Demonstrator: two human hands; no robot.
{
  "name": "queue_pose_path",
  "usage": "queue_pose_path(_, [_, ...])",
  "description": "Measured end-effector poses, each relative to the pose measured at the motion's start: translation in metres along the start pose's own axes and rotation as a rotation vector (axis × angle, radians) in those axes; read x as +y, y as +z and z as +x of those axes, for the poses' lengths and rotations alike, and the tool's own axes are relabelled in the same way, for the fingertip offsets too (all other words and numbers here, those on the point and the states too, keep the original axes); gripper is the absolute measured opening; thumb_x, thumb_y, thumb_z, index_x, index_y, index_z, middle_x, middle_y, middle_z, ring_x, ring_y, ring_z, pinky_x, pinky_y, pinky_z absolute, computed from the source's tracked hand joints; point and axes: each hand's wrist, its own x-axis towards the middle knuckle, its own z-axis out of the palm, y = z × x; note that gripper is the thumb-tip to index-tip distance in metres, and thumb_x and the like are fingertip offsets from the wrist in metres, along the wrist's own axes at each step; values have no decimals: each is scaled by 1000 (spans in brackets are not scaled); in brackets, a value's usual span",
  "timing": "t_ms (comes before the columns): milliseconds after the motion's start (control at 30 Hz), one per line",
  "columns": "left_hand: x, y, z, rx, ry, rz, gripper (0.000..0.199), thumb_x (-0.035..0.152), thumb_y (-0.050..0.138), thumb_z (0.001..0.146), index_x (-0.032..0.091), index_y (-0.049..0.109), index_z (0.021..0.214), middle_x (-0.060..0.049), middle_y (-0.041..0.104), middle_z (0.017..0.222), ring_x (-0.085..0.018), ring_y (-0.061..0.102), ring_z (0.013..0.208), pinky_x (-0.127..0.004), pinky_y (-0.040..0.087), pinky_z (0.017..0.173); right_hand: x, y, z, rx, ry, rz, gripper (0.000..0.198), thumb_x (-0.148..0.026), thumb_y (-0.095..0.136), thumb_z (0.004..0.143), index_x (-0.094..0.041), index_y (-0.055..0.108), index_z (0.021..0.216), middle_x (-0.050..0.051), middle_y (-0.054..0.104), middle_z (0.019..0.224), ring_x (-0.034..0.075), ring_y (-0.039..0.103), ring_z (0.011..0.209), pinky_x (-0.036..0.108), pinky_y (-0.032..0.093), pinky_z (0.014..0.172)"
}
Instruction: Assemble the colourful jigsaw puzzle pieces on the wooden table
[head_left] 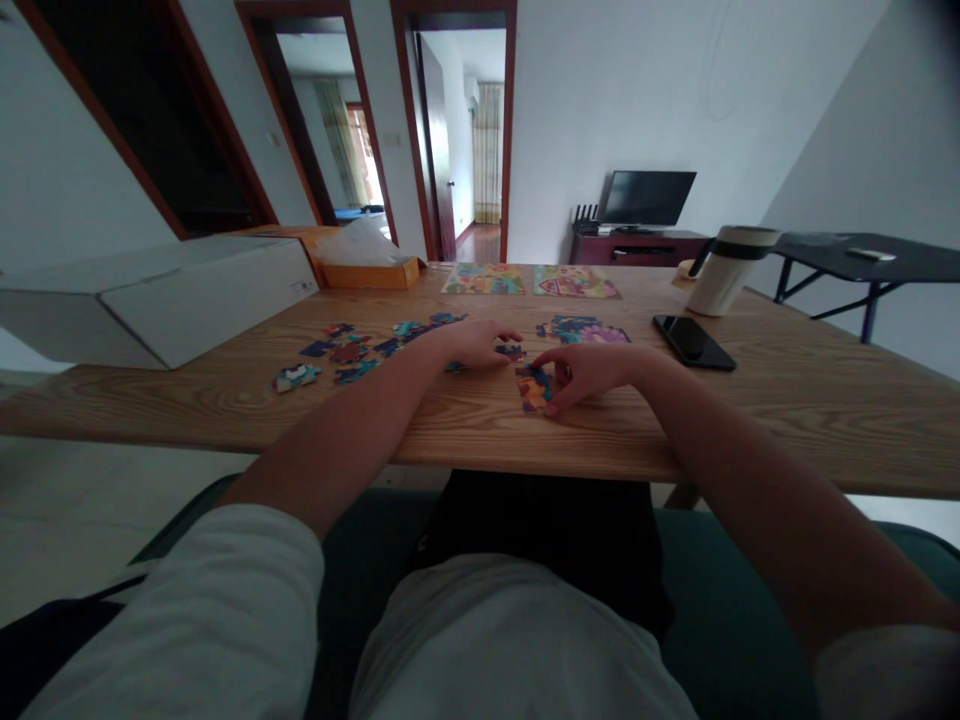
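Observation:
My left hand (472, 343) reaches across the middle of the wooden table, its fingers and thumb curled around a small dark puzzle piece (511, 352). Just to its right, my right hand (589, 372) rests with thumb and forefinger on the edges of a small orange and blue joined puzzle section (533, 389). Past the right hand lies another joined section (581, 329), blue and pink. Loose puzzle pieces (350, 350) are spread to the left, some partly hidden behind my left forearm.
Two colourful picture sheets (484, 279) lie at the table's far edge. A white box (210, 290) and an orange tissue box (371, 273) stand left. On the right are a black phone (694, 342) and a cream cup (726, 275). The wooden table (465, 435) ends close to my body.

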Motion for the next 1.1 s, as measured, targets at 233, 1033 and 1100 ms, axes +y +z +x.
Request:
queue_pose_path(233, [-3, -4, -4, -18, -44, -50, 60, 35, 62, 86, 18, 57, 143, -10, 70, 129, -23, 65, 110, -30, 47, 94, 2, 0, 0, 16, -27, -6, 109, -80, 75, 61, -22, 52, 150, 9, 73, 108, 28, 69, 88, 35, 49, 77])
queue_pose_path(1033, [-53, -17, -14, 175, -92, -335, 70, 40, 77, 73, 16, 56, 135, -13, 71, 121, -24, 69, 99, -31, 54, 80, 13, -5, -3, 27, 39, -47, 103, -81, 73, 62, -24, 56, 146, 9, 76, 103, 31, 70, 90, 37, 50, 75])
queue_pose_path(1100, [-55, -9, -6, 120, -77, -262, 71, 46, 77, 72, 17, 58, 134, -12, 71, 123, -24, 68, 103, -30, 53, 84, 11, -5, -4, 28, 58, -58, 103, -81, 73, 62, -24, 56, 146, 9, 76, 104, 31, 70, 90, 37, 50, 76])
